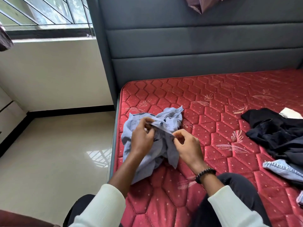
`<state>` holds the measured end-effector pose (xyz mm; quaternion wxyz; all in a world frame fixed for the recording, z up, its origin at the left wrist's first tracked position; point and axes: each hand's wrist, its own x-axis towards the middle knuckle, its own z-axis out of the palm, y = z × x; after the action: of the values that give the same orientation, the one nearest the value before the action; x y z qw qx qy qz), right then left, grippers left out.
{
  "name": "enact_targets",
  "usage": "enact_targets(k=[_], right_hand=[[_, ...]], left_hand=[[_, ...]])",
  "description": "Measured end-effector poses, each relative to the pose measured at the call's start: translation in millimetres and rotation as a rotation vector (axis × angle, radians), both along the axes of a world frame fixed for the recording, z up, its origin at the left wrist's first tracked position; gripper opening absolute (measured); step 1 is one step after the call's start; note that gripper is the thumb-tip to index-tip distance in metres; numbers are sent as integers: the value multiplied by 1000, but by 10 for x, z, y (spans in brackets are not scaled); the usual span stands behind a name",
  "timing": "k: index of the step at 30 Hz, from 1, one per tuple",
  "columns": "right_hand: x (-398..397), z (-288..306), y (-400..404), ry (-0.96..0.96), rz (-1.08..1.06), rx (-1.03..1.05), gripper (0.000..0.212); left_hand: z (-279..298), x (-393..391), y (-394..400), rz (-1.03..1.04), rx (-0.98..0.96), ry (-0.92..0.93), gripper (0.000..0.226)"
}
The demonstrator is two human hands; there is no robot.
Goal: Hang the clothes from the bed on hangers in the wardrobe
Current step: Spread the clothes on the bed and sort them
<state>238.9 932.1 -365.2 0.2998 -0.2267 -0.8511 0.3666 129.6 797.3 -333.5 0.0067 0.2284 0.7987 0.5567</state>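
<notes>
Two hands, left hand [142, 136] and right hand [186, 145], pinch one blue shirt [170, 118]; right: black garment [275, 133], denim piece [283, 169].

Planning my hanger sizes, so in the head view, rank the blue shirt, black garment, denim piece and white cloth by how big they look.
1. Blue shirt, crumpled, held by both hands.
2. Black garment, similar in size but cut off by the frame, so unsure.
3. Denim piece, also cut off.
4. White cloth, mostly hidden.

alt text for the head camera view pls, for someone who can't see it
Both hands, left hand and right hand, pinch the buttoned edge of a crumpled light blue shirt lying on a red quilted mattress. A black garment and denim piece lie to the right.
</notes>
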Motion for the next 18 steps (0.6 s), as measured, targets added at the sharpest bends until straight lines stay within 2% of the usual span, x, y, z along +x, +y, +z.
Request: enact_targets(k=[2,4,5,7,9,11,13,15,16,18], right_hand=[[0,66,136,24,-55,-20,14],[-17,207,304,65,-113,2,8],[-29,295,399,85,-135,27,6],[-59,447,567,101,-168,93,3],[-90,567,692,62,-191,145,17],[-115,636,740,-37,-200,168,33],[-130,656,700,-108,-168,144,43],[-140,654,600,-79,-80,2,49],[-135,644,539,-38,-17,-124,51],[-112,633,421,48,96,-401,48]], left_hand=[[84,-137,-53,-15,-112,173,34],[116,-286,-159,-43,-376,421,28],[139,-354,-207,-53,-488,477,22],[138,-480,-308,-45,-662,474,21],[110,-584,-379,-16,-744,438,19],[83,-605,-389,-1,-645,309,13],[94,-515,-314,-60,-387,135,11],[155,-373,-218,-144,-195,28,15],[191,-303,-181,-203,-176,4,16],[208,-233,-129,-325,-304,17,24]])
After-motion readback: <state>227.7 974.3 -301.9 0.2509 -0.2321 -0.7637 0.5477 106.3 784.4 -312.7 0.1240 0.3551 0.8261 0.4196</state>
